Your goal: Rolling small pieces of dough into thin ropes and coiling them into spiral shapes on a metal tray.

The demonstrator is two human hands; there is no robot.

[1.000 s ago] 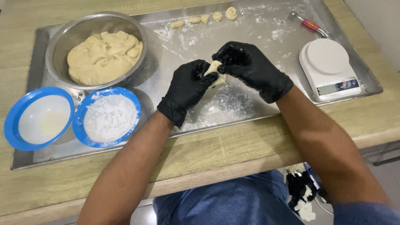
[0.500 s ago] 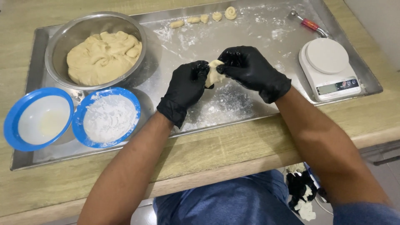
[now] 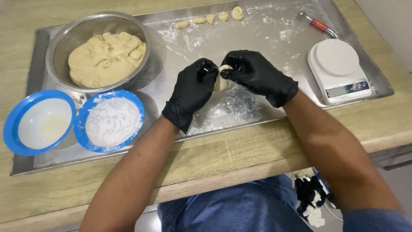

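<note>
Your left hand (image 3: 192,88) and right hand (image 3: 257,75) both pinch a small dough piece (image 3: 221,80), fingers closed on it above the floured steel tray (image 3: 274,34); the dough bowl (image 3: 64,43) sits at ten o'clock. It looks soft and sticky, so grip its edges lightly

Black gloves (image 3: 193,92), pale dough (image 3: 221,81) (two blue bowls (image 3: 79,129)).

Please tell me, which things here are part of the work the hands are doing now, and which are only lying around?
In use:
- left hand and right hand, both holding the small dough piece
- floured metal tray

Lying about:
- steel bowl of dough
- blue bowl of flour
- second blue bowl
- white scale
- red-handled tool
- row of shaped pieces
</note>
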